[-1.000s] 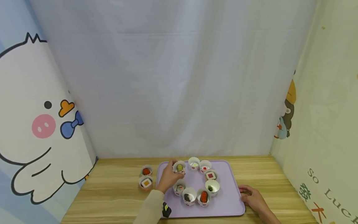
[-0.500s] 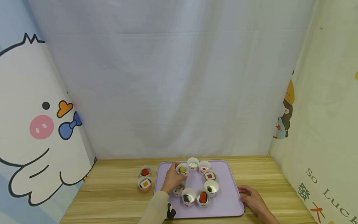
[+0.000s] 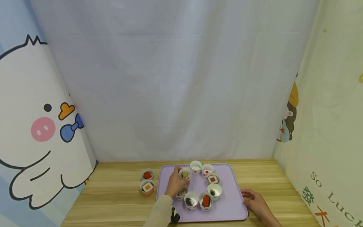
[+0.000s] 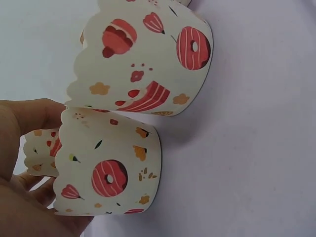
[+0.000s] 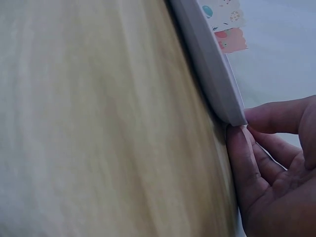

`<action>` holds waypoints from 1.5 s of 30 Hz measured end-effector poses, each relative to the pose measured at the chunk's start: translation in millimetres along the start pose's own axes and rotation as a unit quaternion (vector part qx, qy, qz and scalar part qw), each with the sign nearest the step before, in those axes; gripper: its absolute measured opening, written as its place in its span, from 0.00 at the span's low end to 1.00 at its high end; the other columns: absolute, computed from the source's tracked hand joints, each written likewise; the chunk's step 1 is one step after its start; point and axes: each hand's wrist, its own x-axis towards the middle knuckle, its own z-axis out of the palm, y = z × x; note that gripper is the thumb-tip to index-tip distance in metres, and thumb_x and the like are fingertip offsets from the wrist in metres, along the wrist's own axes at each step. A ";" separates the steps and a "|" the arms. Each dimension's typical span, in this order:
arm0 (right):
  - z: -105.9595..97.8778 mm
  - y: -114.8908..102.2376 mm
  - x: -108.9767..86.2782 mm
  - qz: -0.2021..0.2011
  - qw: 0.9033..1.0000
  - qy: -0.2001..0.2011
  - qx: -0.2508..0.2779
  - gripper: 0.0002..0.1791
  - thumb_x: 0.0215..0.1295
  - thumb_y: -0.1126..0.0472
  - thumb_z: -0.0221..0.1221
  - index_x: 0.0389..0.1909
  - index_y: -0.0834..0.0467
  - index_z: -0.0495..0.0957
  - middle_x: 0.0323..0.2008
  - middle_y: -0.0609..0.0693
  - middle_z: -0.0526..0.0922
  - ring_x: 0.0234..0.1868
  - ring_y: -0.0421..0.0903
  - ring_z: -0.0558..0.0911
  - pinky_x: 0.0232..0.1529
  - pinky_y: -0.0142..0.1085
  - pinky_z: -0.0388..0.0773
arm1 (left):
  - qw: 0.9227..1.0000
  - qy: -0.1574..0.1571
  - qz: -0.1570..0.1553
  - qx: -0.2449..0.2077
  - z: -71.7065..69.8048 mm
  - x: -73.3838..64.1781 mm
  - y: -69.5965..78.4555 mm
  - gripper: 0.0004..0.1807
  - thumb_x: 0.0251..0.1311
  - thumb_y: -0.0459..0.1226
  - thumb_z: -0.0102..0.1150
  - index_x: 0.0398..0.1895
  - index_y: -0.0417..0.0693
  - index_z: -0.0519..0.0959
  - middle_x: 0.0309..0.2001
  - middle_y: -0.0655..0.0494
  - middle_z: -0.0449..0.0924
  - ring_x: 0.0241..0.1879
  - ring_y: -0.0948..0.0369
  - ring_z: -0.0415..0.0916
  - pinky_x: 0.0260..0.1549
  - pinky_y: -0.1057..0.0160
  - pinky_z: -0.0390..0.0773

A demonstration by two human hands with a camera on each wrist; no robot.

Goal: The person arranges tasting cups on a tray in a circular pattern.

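Note:
My left hand (image 3: 175, 184) grips a paper baking cup (image 3: 185, 175) with a yellow-green-topped sushi-like piece in it, over the left part of the lilac tray (image 3: 231, 208). In the left wrist view the thumb (image 4: 37, 116) and fingers lie round a cup mostly hidden behind a nearer printed cup (image 4: 108, 170). Partly covered by that hand is a cup (image 3: 181, 194) just in front of it. At the tray's right edge my right hand (image 3: 256, 203) pinches the rim between thumb and fingers, as the right wrist view shows.
Several filled cups form a ring on the tray, among them one with a red-orange topping (image 3: 206, 201) and one with a dark red square (image 3: 212, 179). Left of the tray, two cups (image 3: 147, 175) (image 3: 146, 188) stand on the wooden table (image 3: 113, 192). A curtain (image 3: 181, 94) hangs behind.
My left hand has moved a little to the right with its cup, nearer the cups at the tray's back. The right hand stays at the tray's edge.

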 end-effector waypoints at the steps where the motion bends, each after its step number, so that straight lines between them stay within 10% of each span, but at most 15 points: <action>1: 0.4 -0.4 -0.7 0.001 1.000 0.001 0.002 0.29 0.50 0.78 0.57 0.58 0.73 0.72 0.45 0.58 0.83 0.35 0.43 0.80 0.32 0.35 0.80 | 1.000 0.004 -0.001 0.002 0.6 -0.1 -0.7 0.32 0.42 0.32 0.70 0.54 0.41 0.69 0.46 0.43 0.80 0.44 0.52 0.78 0.42 0.52 0.79; 45: 1.2 -0.1 -1.3 -0.007 1.000 0.013 -0.009 0.29 0.49 0.77 0.58 0.57 0.71 0.74 0.45 0.59 0.83 0.38 0.43 0.80 0.33 0.35 0.80 | 0.999 -0.008 -0.008 0.051 -18.7 -10.2 -12.2 0.33 0.50 0.39 0.71 0.58 0.37 0.69 0.51 0.37 0.78 0.47 0.48 0.78 0.46 0.47 0.78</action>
